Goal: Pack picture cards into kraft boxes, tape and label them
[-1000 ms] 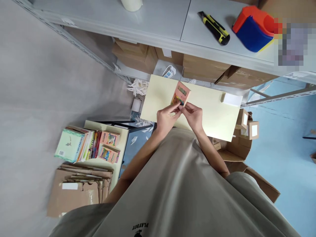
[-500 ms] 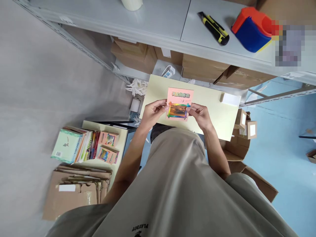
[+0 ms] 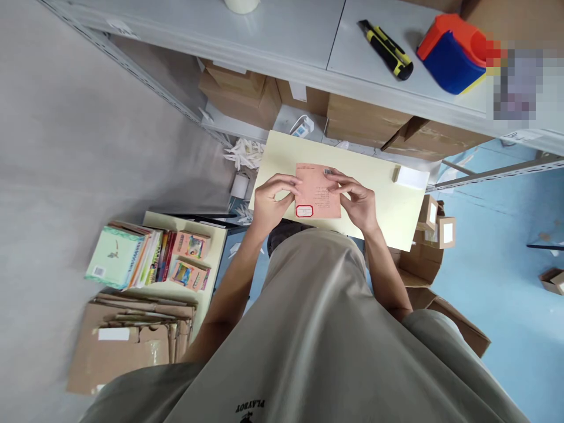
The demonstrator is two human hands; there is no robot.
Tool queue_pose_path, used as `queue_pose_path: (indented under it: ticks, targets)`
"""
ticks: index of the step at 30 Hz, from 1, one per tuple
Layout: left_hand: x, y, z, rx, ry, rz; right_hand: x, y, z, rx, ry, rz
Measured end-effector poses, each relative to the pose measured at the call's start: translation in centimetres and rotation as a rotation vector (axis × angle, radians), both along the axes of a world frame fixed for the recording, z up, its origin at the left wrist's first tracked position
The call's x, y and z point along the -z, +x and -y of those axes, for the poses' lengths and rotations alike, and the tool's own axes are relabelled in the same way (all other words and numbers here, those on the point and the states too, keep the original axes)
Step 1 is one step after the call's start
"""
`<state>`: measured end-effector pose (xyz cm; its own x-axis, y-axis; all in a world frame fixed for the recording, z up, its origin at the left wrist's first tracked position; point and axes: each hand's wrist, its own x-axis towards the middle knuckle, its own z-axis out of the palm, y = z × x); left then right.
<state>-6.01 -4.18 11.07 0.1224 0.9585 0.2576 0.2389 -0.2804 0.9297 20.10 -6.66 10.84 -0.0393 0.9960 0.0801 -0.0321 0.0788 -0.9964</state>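
Single head-worn view, facing forward and down, shirt (image 3: 317,329) nearest, tabletop (image 3: 390,205) beyond

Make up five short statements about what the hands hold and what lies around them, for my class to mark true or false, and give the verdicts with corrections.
1. The left hand and the right hand both hold the pink booklet. True.
2. The face of the pink booklet turned to the camera has no printing. False: it carries a barcode and a red-outlined box.
3. A black-and-yellow cutter lies on the grey shelf. True.
4. The cutter is the only thing on the grey shelf. False: a red-and-blue container is there too, to the right of the cutter.
5. A green-covered book is on the person's left side. True.
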Motion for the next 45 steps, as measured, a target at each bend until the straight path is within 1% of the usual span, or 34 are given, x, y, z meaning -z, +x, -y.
queue_pose_path:
  ticks: [3, 8, 10, 13, 17, 21, 26, 29, 36, 38, 40, 42, 45]
  targets:
    - [0.1, 0.0, 0.3, -0.009, -0.066, 0.022, -0.2, 0.0, 0.3, 0.008, -0.041, 0.009]
    - [1.0, -0.4, 0.6, -0.009, -0.179, 0.108, -0.3, 0.4, 0.4, -0.003, -0.024, 0.047]
    - [1.3, -0.5, 0.7, -0.014, -0.199, 0.128, -0.2, 0.4, 0.4, 0.014, -0.031, 0.078]
    - [1.6, -0.7, 0.9, -0.007, -0.217, 0.158, 0.0, 0.3, 0.5, 0.053, -0.083, 0.084]
    - [1.7, -1.0, 1.0, 0.020, -0.266, 0.154, 0.3, 0.2, 0.5, 0.063, -0.111, 0.085]
    - [1.5, -1.1, 0.9, 0.033, -0.292, 0.143, 0.0, 0.3, 0.4, 0.077, -0.135, 0.104]
    - [0.4, -0.5, 0.9, -0.048, -0.318, 0.121, -0.7, -0.4, 0.3, 0.026, -0.213, 0.065]
    - [0.2, -0.2, 0.8, -0.069, -0.331, 0.118, -0.9, -0.9, 0.3, 0.005, -0.248, 0.071]
    - [0.4, -0.6, 0.9, -0.054, -0.331, 0.138, -0.8, -0.7, 0.2, -0.005, -0.222, 0.067]
    - [0.2, -1.1, 1.0, -0.026, -0.347, 0.135, -0.4, -0.5, 0.1, -0.007, -0.208, 0.048]
    - [0.0, -1.4, 1.0, -0.002, -0.348, 0.120, 0.5, -0.3, -0.2, -0.009, -0.208, 0.031]
    - [-0.1, -1.2, 1.1, -0.021, -0.302, 0.071, 2.0, -0.4, -0.8, -0.016, -0.228, 0.007]
    - [-0.2, 0.4, 1.5, -0.112, -0.182, -0.057, 5.0, -1.5, -2.0, 0.007, -0.292, -0.082]
